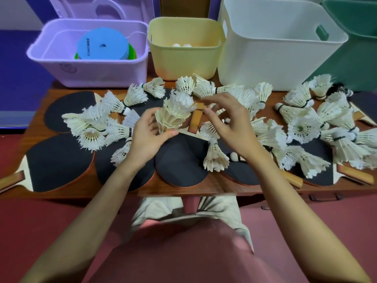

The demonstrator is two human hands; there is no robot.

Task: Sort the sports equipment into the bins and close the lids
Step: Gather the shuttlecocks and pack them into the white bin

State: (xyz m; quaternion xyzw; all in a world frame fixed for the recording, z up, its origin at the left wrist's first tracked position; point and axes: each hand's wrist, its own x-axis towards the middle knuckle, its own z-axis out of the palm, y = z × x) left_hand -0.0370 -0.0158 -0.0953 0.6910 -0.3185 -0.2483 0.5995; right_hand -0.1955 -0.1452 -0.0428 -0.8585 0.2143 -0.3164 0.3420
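My left hand (150, 135) grips a stack of nested white shuttlecocks (173, 113) near its base, feathers pointing up and away. My right hand (226, 121) hovers just right of the stack with its fingers loosely curved and nothing between them that I can make out. Many loose shuttlecocks (302, 127) lie scattered over several black table tennis paddles (61, 162) on the wooden table (175, 189). Behind stand a lilac bin (89, 66) with blue and green discs (102, 46), a yellow bin (185, 58) with white balls (181, 45), and a tall white bin (275, 58).
A green bin (355, 48) stands at the far right, partly behind the white one. A lilac lid (102, 7) leans behind the lilac bin. A small white ball (234, 156) lies on a paddle under my right wrist. Red floor lies in front of the table.
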